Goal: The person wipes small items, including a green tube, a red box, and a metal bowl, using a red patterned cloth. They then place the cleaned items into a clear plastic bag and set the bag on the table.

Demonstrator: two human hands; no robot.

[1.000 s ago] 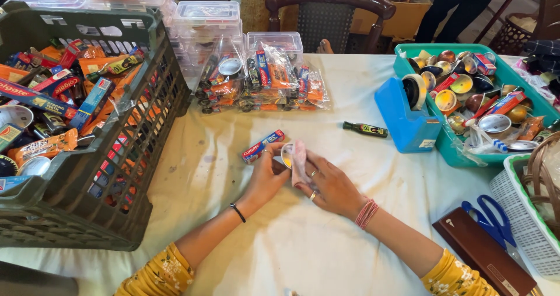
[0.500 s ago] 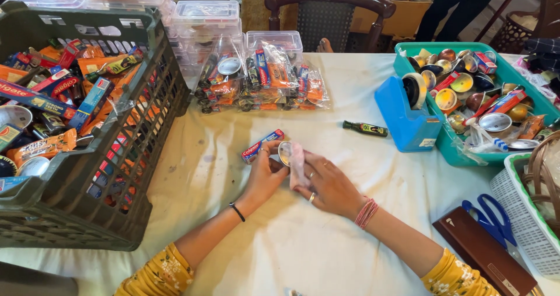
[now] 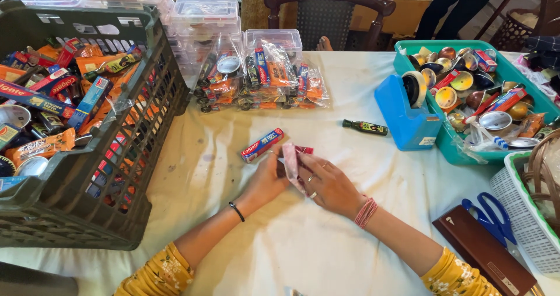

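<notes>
While both hands meet at the middle of the white tablecloth (image 3: 326, 255), the left hand (image 3: 265, 179) and right hand (image 3: 329, 185) pinch a small clear plastic pouch (image 3: 290, 163) upright between their fingertips, fingers closed on it; a small red and blue toothpaste box (image 3: 262, 145) lies just beyond the left fingers; a little dark bottle (image 3: 365, 127) rests further right, near the blue tape dispenser (image 3: 408, 115); packed clear bags (image 3: 262, 77) lie behind; a dark crate (image 3: 134, 144) stands left.
</notes>
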